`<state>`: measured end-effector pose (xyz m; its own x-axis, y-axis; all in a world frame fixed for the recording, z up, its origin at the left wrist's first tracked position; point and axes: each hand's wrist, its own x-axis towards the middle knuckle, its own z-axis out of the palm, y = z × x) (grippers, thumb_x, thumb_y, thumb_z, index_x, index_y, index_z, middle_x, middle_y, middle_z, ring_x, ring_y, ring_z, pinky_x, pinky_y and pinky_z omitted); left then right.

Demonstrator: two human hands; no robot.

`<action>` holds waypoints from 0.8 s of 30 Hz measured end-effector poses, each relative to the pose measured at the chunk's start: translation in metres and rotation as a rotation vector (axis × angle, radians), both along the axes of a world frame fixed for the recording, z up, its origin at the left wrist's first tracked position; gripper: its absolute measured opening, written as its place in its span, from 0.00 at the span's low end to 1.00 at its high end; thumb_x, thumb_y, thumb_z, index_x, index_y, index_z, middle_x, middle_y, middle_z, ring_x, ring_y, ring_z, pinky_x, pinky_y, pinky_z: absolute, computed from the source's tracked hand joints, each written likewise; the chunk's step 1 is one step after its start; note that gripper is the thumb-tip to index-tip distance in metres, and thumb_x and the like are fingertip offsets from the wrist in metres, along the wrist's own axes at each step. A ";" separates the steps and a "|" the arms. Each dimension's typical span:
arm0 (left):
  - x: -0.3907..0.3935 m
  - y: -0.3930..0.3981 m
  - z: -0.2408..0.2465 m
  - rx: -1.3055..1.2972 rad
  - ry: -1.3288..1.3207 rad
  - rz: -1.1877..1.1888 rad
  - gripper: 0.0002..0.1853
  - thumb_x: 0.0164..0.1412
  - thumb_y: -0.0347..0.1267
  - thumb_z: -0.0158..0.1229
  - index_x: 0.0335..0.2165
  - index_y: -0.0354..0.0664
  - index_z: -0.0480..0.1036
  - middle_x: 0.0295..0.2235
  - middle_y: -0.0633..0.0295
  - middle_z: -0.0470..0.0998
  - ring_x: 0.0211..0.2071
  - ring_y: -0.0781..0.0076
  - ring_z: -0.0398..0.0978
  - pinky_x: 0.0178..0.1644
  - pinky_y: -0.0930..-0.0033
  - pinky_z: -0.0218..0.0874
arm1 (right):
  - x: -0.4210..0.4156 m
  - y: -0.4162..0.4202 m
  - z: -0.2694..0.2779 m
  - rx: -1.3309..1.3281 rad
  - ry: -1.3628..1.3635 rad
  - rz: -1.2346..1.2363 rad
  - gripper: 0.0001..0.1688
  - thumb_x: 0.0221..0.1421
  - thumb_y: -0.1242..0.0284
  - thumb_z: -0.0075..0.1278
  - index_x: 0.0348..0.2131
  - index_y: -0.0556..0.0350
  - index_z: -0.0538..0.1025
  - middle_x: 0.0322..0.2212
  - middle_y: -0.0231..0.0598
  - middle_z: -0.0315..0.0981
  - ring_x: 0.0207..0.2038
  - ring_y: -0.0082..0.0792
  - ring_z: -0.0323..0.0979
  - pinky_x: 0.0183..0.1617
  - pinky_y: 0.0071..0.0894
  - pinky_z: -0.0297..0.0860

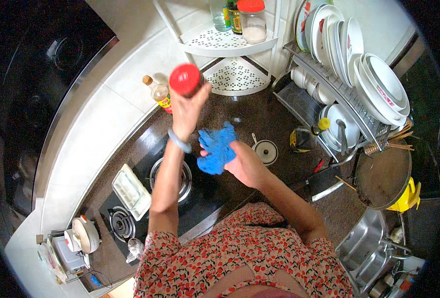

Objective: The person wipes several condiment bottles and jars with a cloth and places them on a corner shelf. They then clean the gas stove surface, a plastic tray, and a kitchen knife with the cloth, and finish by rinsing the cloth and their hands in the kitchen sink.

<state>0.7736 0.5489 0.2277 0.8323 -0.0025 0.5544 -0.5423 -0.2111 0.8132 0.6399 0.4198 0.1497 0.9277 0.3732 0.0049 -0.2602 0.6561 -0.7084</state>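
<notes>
My left hand (189,108) grips a jar with a red lid (185,79), raised over the back of the counter; its body is mostly hidden under the lid and fingers. A pale bangle circles that wrist. In my right hand (246,165) is a crumpled blue cloth (217,149), held a little above the counter and apart from the jar. Just left of the jar, a glass bottle with a cork-like cap (160,93) stands against the tiled wall. Beyond the jar is a white corner shelf (234,76), with a second red-lidded jar (253,24) and bottles on its upper tier.
Below my left forearm lies a black gas hob (201,186) with a white tray (131,192) on it. A small lidded pot (265,152) sits right of the cloth. A dish rack (339,89) full of plates, a round chopping board (383,175) and a steel sink (367,253) line the right.
</notes>
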 end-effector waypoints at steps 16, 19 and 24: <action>0.319 -0.051 -0.030 0.217 0.224 0.164 0.46 0.30 0.44 0.78 0.46 0.33 0.65 0.42 0.47 0.75 0.44 0.60 0.74 0.47 0.61 0.68 | -0.091 -0.082 0.011 -0.007 0.484 -0.327 0.27 0.65 0.59 0.34 0.52 0.62 0.67 0.47 0.47 0.70 0.48 0.42 0.70 0.55 0.49 0.66; 0.320 -0.050 -0.030 0.385 0.145 0.218 0.44 0.31 0.44 0.77 0.45 0.33 0.66 0.41 0.47 0.75 0.44 0.59 0.71 0.47 0.62 0.66 | -0.097 -0.082 0.001 0.007 0.531 -0.361 0.27 0.65 0.60 0.34 0.52 0.62 0.67 0.47 0.48 0.69 0.48 0.43 0.70 0.55 0.49 0.65; 0.327 -0.036 -0.027 0.358 0.040 -0.004 0.26 0.43 0.34 0.70 0.41 0.36 0.70 0.35 0.57 0.73 0.37 0.66 0.69 0.41 0.62 0.64 | -0.091 -0.070 0.002 -0.271 0.251 -0.294 0.28 0.65 0.59 0.34 0.53 0.63 0.66 0.47 0.48 0.70 0.48 0.43 0.70 0.55 0.48 0.66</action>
